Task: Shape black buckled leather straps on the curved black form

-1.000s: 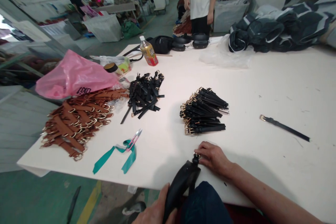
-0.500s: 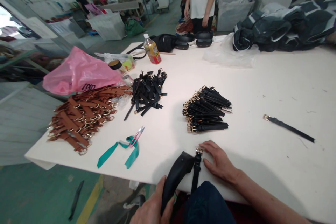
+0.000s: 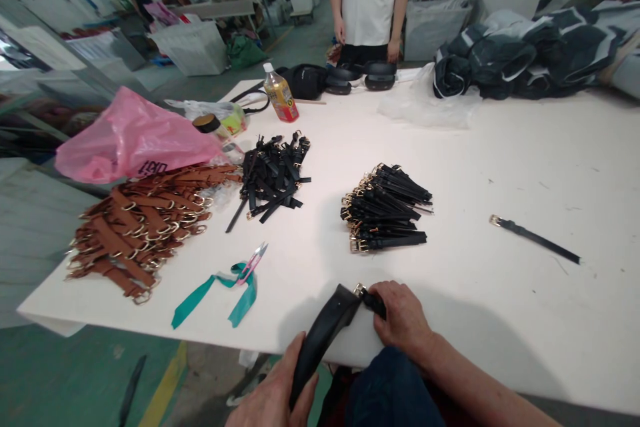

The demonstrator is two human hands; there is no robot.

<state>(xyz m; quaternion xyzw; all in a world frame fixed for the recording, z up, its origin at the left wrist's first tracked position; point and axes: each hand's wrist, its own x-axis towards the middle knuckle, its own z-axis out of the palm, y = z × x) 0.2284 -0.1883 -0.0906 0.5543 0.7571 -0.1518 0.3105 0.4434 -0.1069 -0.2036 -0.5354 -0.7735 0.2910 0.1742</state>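
Note:
My left hand (image 3: 275, 390), at the lower middle, is wrapped round a curved black handle-like object (image 3: 323, 333) whose exact kind I cannot make out. Its far end points up and right, close to a gold buckle. That buckle belongs to a short black buckle strap (image 3: 374, 303), which my right hand (image 3: 401, 317) grips just below the buckle. Fingers of the right hand cover much of the strap. Beyond the hands lies a fanned stack of black buckle straps (image 3: 387, 210), gold buckles to the left. One single black strap (image 3: 537, 240) rests off to the right.
At left sit brown straps with metal rings (image 3: 115, 233) beside a pink plastic bag (image 3: 135, 140). Pink thread snips (image 3: 253, 263) lie on a teal ribbon (image 3: 195, 300). A jumbled pile of black straps (image 3: 275, 173) and a bottle (image 3: 281, 95) stand farther back. A person (image 3: 370, 0) is behind the table.
My right hand has closed on the strap, which was lying beside its spread fingers, and turned it so its buckle tilts left. The view has shifted slightly; the left hand keeps its hold.

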